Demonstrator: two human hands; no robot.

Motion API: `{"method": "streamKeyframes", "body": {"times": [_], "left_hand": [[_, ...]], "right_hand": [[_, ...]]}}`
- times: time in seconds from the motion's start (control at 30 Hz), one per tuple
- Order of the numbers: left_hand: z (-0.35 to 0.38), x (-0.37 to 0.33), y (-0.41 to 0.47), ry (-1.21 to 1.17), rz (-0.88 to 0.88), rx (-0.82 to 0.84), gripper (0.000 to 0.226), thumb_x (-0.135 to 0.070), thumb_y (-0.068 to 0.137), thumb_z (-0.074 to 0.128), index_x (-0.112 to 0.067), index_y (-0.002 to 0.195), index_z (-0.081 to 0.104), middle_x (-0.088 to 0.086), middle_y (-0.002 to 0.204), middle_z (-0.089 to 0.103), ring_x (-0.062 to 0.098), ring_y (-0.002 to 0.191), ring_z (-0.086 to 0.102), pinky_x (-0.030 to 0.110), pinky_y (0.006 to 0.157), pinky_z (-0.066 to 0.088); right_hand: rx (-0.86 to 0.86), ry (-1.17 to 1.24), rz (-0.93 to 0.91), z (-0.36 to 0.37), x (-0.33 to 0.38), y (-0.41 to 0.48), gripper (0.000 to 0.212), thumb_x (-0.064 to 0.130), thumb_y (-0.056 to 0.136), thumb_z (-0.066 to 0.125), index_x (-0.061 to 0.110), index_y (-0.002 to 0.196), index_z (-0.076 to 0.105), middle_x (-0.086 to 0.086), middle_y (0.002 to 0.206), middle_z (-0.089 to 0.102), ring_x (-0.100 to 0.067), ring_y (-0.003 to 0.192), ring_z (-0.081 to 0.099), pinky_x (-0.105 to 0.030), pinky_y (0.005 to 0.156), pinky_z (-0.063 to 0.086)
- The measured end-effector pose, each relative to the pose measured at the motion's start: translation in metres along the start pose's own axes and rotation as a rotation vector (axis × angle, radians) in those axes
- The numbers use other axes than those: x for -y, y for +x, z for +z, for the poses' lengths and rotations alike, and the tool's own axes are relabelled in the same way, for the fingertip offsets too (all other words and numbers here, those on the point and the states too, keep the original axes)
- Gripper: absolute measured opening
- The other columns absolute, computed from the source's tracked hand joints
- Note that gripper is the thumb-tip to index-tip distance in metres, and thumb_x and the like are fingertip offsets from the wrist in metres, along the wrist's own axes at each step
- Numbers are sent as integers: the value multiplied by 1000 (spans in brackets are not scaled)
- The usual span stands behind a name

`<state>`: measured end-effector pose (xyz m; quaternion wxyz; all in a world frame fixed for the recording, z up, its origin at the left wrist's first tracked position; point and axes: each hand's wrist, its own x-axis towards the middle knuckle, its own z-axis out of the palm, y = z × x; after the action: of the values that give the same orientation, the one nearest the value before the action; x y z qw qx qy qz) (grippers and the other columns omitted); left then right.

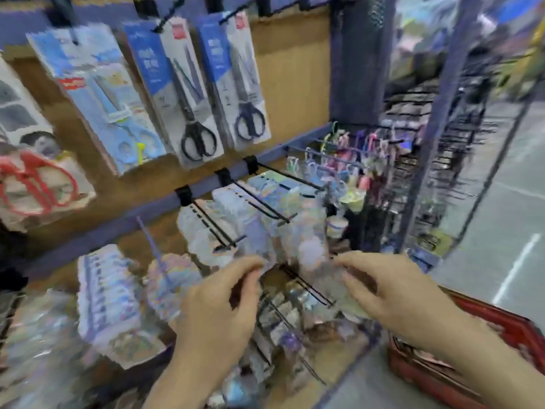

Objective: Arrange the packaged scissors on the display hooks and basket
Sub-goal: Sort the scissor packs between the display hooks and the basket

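Two blue-and-white packs of black-handled scissors (pixel 197 93) are hanging side by side on the upper display hooks (pixel 169 16). A light-blue pack (pixel 97 95) is hanging to their left, and a red-handled pair (pixel 38 184) is showing at the far left. Below the lower hooks (pixel 265 206), a blurred clear packet (pixel 312 261) is sitting between both hands. The right hand (pixel 395 293) is pinching its right edge between thumb and curled fingers. The left hand (pixel 218 305) is reaching its curled fingers to the left edge, but blur is hiding any grip. A red basket (pixel 501 326) is sitting low at the right.
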<state>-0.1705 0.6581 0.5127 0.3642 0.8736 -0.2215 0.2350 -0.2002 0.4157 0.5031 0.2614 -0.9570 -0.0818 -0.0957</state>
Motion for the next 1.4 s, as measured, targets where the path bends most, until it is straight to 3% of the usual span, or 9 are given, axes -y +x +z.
{"method": "streamKeyframes", "body": {"times": [0.1,0.23,0.37,0.6,0.7,0.93,1.1,1.3,1.4], "left_hand": [[67,-16,-13,-31,71,168,23,-17,83,59,-26,100,72,-22,89,67,-4,78,59,7,70,43],[165,-30,-37,-35,118,437,25,-13,83,55,-23,100,70,-18,92,64,2,81,60,22,68,49],[261,-56,-63,-31,135,611,24,-4,79,57,-17,92,73,-18,89,62,2,84,54,10,70,37],[418,-101,-102,-8,50,888,26,-6,75,55,-11,90,75,6,85,71,17,75,64,17,65,36],[475,-108,-107,5,-32,1017,25,3,83,61,-9,101,74,7,97,72,25,87,67,21,74,42],[617,-83,-101,27,-119,1131,30,-3,92,55,-12,117,68,5,116,66,24,105,63,30,90,47],[732,-34,-107,59,-134,1214,33,-8,93,53,-12,124,65,6,122,64,26,111,60,29,86,42],[862,38,-138,131,-79,1254,42,-12,88,62,-14,130,58,9,128,59,28,120,51,35,100,38],[918,64,-155,195,5,1264,64,-20,88,67,-19,146,40,6,150,40,27,138,35,39,110,33]], "right_hand": [[79,-142,156,1,-64,-54,31,37,96,42,29,117,63,9,100,73,-15,91,66,-36,77,53],[145,-173,437,1,-152,-130,24,30,96,46,27,116,60,3,105,71,-22,98,65,-41,79,51],[163,-127,707,-1,-238,-208,30,25,96,49,27,125,60,1,118,69,-22,108,63,-34,86,49],[14,87,1118,-8,-364,-314,34,19,94,56,25,128,60,2,104,70,-22,94,66,-28,74,42],[-79,167,1245,0,-406,-334,32,16,95,58,18,126,61,-1,101,69,-23,89,65,-26,72,37],[-165,272,1359,63,-495,-313,32,15,97,55,17,129,60,-3,107,68,-21,88,61,-31,81,45],[-148,346,1387,136,-566,-270,32,13,97,55,19,127,60,5,106,64,-18,92,62,-34,87,51],[-47,348,1378,243,-670,-231,47,15,96,56,16,142,48,-2,137,57,-22,126,54,-32,107,40],[8,348,1366,298,-724,-219,56,18,96,56,12,149,37,-7,146,48,-22,133,46,-30,107,34]]}}
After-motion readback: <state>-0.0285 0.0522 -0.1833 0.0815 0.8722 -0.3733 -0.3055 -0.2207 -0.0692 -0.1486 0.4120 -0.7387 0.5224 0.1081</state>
